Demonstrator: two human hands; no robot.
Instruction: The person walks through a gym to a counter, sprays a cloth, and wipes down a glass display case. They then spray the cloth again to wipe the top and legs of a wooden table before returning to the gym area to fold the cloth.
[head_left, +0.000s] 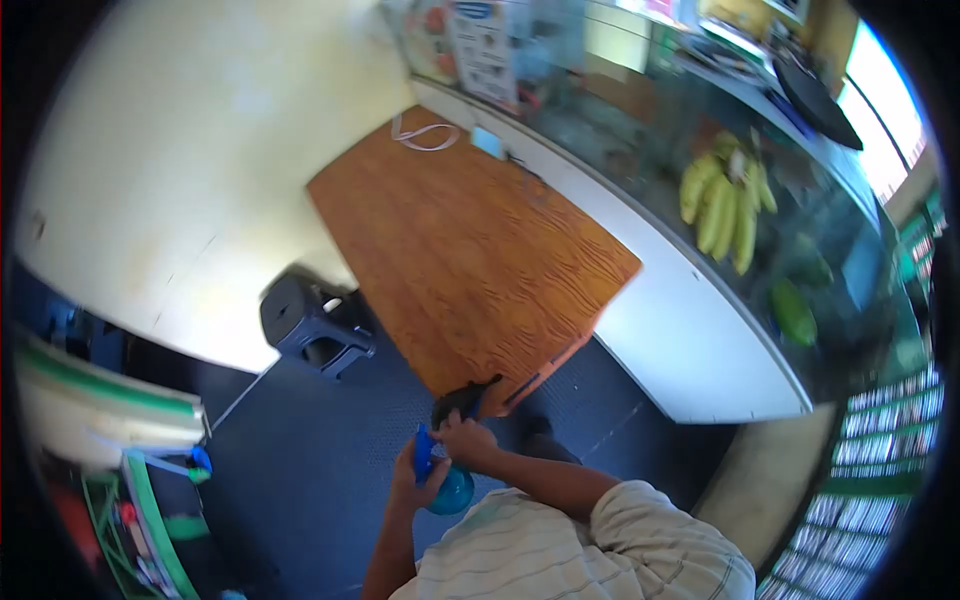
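From the head view, nearest me is my striped shirt (600, 545). My left hand (412, 478) cups the blue spray bottle (448, 488) at six o'clock, its grip closed around it. My right hand (465, 440) pinches the black trigger head (462, 398), wrist bent inward; twisting squarely should seat it. The wooden table (470, 250) lies at twelve o'clock.

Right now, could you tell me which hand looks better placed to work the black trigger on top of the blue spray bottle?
Right. The right hand already rests on the black trigger, while the left hand cradles the blue spray bottle from below and steadies it.
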